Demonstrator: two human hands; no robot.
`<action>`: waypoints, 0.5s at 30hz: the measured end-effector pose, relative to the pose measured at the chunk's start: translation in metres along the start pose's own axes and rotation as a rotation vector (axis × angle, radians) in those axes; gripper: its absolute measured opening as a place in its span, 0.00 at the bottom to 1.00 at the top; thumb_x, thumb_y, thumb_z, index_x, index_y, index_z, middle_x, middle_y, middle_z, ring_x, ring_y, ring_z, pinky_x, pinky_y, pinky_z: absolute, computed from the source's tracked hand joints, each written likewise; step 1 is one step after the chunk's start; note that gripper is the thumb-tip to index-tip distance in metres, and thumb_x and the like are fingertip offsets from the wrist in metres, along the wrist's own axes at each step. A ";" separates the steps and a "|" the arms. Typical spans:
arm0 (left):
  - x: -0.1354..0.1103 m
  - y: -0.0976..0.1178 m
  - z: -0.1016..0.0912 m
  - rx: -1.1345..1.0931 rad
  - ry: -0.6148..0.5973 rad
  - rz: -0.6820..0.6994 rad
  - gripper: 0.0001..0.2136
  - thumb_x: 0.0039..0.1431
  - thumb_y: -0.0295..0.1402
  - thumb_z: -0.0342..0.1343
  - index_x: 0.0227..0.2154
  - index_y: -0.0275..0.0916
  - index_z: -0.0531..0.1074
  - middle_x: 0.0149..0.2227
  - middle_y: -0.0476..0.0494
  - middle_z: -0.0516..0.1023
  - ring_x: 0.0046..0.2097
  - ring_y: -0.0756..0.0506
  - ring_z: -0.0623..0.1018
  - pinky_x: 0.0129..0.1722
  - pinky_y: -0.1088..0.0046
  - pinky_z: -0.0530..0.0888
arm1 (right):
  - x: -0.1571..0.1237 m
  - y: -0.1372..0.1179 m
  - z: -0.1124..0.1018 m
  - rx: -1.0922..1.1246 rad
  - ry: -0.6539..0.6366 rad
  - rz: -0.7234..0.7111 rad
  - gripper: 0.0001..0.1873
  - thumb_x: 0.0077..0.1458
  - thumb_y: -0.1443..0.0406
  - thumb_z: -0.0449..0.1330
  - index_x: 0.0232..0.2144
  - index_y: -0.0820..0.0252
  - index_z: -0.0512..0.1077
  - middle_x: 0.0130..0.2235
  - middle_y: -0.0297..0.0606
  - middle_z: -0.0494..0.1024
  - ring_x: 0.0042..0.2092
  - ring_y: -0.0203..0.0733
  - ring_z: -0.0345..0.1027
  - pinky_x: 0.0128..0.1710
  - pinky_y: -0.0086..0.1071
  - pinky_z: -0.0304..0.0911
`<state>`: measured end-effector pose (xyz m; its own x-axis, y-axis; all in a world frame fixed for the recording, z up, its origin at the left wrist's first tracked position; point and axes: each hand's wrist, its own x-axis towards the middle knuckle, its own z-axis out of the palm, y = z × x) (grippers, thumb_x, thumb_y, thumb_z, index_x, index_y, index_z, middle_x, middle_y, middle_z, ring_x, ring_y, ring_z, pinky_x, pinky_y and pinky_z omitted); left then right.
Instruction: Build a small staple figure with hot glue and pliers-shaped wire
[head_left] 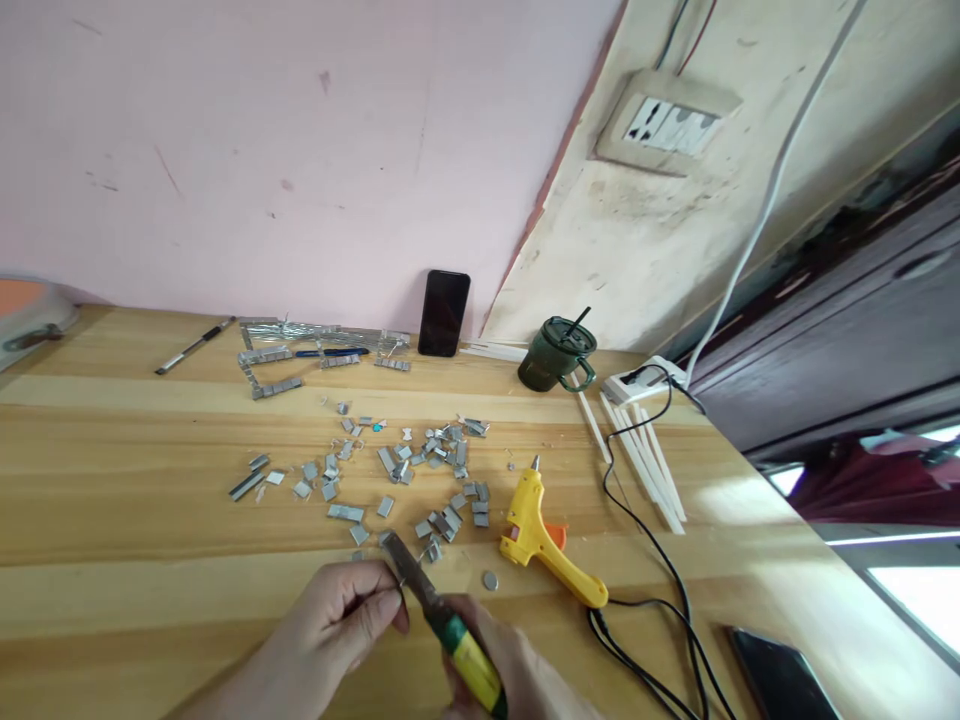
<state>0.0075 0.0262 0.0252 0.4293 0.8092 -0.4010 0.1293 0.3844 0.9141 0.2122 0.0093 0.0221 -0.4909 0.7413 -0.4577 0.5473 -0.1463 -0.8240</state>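
Observation:
My right hand (487, 650) is wrapped round the green and yellow handle of a knife (412, 570), whose metal blade points up and to the left. Beside the blade, my left hand (352, 615) pinches thumb and forefinger together on a tiny piece; most of it is hidden by the fingers, so its kind is unclear. Many small grey metallic blocks (448, 522) lie scattered on the wooden table (150, 590) just beyond both hands. A round grey disc (490, 580) lies right of the blade.
A yellow glue gun (536, 535) lies right of the blocks, its black cable (660, 545) running along the table. White glue sticks (645, 460), a power strip (637, 380) and a green mug (557, 355) are farther back. One phone (444, 313) leans on the wall; another (784, 675) lies front right.

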 end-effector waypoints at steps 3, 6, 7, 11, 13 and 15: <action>0.001 0.004 -0.006 0.108 -0.031 0.087 0.23 0.54 0.55 0.49 0.23 0.37 0.69 0.19 0.55 0.58 0.22 0.52 0.55 0.21 0.76 0.52 | -0.001 0.000 -0.001 0.499 -0.243 -0.056 0.30 0.45 0.49 0.62 0.46 0.62 0.65 0.31 0.34 0.67 0.28 0.33 0.56 0.29 0.26 0.54; 0.002 0.001 -0.009 0.082 -0.028 0.030 0.23 0.53 0.55 0.49 0.24 0.38 0.68 0.16 0.59 0.53 0.20 0.53 0.51 0.19 0.76 0.49 | 0.002 0.005 0.005 0.617 -0.257 -0.039 0.39 0.35 0.43 0.66 0.43 0.64 0.68 0.30 0.34 0.66 0.28 0.31 0.54 0.27 0.25 0.50; 0.003 -0.001 -0.009 0.074 -0.026 0.018 0.23 0.53 0.56 0.49 0.23 0.38 0.67 0.16 0.59 0.52 0.19 0.53 0.51 0.19 0.76 0.48 | 0.003 0.007 0.007 0.633 -0.227 -0.003 0.40 0.33 0.42 0.66 0.42 0.64 0.68 0.30 0.34 0.67 0.28 0.31 0.55 0.27 0.25 0.50; 0.002 -0.008 -0.007 0.056 -0.048 -0.005 0.24 0.51 0.57 0.49 0.23 0.38 0.68 0.16 0.59 0.52 0.20 0.53 0.51 0.19 0.76 0.47 | 0.000 0.003 0.012 0.691 -0.184 0.116 0.43 0.28 0.41 0.67 0.42 0.63 0.70 0.32 0.37 0.70 0.34 0.38 0.64 0.38 0.32 0.59; 0.001 -0.008 -0.007 0.058 -0.068 -0.012 0.24 0.51 0.57 0.49 0.23 0.37 0.69 0.16 0.59 0.52 0.20 0.53 0.51 0.19 0.75 0.47 | -0.002 0.001 0.011 0.635 -0.182 0.070 0.43 0.28 0.38 0.64 0.42 0.60 0.71 0.37 0.39 0.72 0.43 0.47 0.66 0.48 0.39 0.57; 0.001 -0.008 -0.007 0.062 -0.060 -0.012 0.24 0.52 0.57 0.49 0.24 0.37 0.70 0.17 0.58 0.53 0.21 0.52 0.51 0.20 0.75 0.48 | -0.005 0.001 0.010 0.568 -0.167 0.002 0.44 0.28 0.35 0.61 0.41 0.58 0.72 0.41 0.41 0.72 0.51 0.53 0.62 0.54 0.42 0.52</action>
<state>0.0011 0.0275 0.0172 0.4799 0.7761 -0.4092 0.1893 0.3638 0.9120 0.2086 -0.0010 0.0198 -0.6155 0.6341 -0.4681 0.1225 -0.5097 -0.8516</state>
